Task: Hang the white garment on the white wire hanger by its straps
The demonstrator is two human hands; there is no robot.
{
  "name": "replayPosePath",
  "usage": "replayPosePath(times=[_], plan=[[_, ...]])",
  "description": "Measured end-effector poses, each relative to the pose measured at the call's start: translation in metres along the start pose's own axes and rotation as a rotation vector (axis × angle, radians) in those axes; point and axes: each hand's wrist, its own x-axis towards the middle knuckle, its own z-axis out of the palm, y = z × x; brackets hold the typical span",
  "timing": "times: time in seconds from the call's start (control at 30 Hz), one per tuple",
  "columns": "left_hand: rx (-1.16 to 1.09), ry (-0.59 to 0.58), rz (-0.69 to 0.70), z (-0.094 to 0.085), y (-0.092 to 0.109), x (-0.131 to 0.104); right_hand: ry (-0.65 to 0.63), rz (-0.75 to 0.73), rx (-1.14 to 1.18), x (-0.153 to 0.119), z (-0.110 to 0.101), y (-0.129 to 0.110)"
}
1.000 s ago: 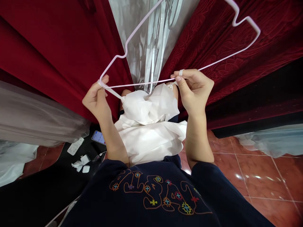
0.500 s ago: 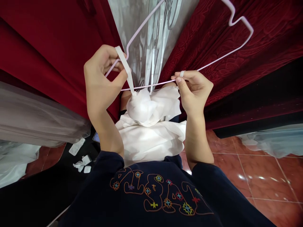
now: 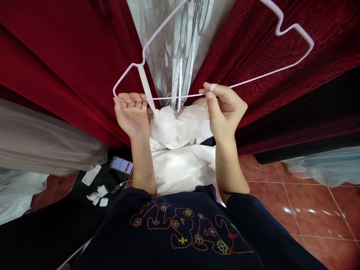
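Observation:
A pale pink hanger [image 3: 260,77] is held up in front of me, tilted, its top running out of view. My left hand [image 3: 133,114], palm up, has its fingers curled over the lower bar near the left corner. A white strap [image 3: 145,83] hangs from the hanger's left notch down to a white garment [image 3: 182,127] that lies across my lap. With thumb and fingers my right hand [image 3: 225,108] pinches the lower bar right of the middle. Around its index finger runs a narrow white band [image 3: 213,87]. The garment's right strap cannot be made out.
Red curtain-like cloth [image 3: 70,56] hangs on the left, patterned red cloth [image 3: 253,41] on the right. To the left, a black surface [image 3: 62,221] bears a lit phone [image 3: 122,165], a white case [image 3: 91,175] and a charger plug [image 3: 102,190]. Red tiles [image 3: 309,206] cover the floor.
My left hand has let go of the strap, which now rests in the hanger's notch, and moved down to the lower bar. The hanger shifted slightly. The phone is uncovered.

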Motion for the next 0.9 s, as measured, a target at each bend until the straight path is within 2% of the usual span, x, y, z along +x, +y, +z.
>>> replayPosePath(times=[0.07,0.13,0.23,0.3,0.33,0.43,0.5,0.6,0.67,0.8,0.9], plan=[[0.106,0.016,0.024,0.006,0.0,0.001,0.056,-0.035,0.009,0.001,-0.003,-0.005],[0.126,0.032,-0.004,0.008,0.006,0.008,0.174,-0.108,0.015,0.006,-0.018,-0.005],[-0.036,0.037,-0.054,0.005,0.02,0.021,0.349,-0.218,0.001,0.022,-0.058,0.003],[-0.102,0.017,-0.066,0.003,0.029,0.028,0.37,-0.224,-0.014,0.035,-0.088,0.011],[-0.111,0.013,-0.062,0.002,0.033,0.03,0.426,-0.228,0.0,0.042,-0.1,0.014],[-0.144,-0.008,-0.063,0.002,0.041,0.034,0.567,-0.201,-0.037,0.057,-0.115,0.013],[-0.16,-0.011,-0.082,0.003,0.042,0.035,0.51,-0.165,-0.082,0.064,-0.11,0.004],[-0.126,0.004,-0.098,0.003,0.041,0.033,0.296,-0.13,-0.132,0.074,-0.096,-0.014],[-0.131,0.008,-0.105,0.004,0.04,0.031,0.212,-0.135,-0.169,0.081,-0.089,-0.023],[-0.156,-0.011,-0.109,0.004,0.039,0.028,0.134,-0.183,-0.209,0.089,-0.081,-0.03],[-0.098,-0.014,-0.114,0.002,0.039,0.028,0.14,-0.214,-0.191,0.088,-0.078,-0.027]])
